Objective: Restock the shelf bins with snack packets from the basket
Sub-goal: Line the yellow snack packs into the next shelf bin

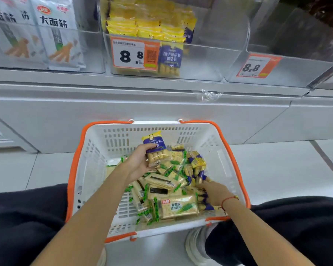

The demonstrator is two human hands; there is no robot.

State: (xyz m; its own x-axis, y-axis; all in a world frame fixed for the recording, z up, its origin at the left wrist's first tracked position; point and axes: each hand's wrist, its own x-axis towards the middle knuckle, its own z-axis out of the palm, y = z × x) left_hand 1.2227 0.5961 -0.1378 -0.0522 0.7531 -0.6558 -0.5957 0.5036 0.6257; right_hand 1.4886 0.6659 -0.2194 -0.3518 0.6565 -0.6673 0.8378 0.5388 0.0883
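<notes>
1. While dark trouser legs (23, 223) frame the bottom edge, a white shoe (195, 246) shows just behind the near rim of the basket (96, 150), a white one with orange trim standing on the floor
2. Inside the basket, the right hand (216, 192) reaches into the right-side pile of purple-and-yellow packets (197, 164); its fingers are buried among them, so I cannot tell their state
3. Green-trimmed cracker packets (178, 207) fill the basket's middle
4. Further in, the left hand (139, 163) grips one purple packet (155, 150) upright, fingers curled around it
5. Beyond the basket, a clear shelf bin (200, 60) holds matching packets behind an 8.8 price tag (131, 54)
</notes>
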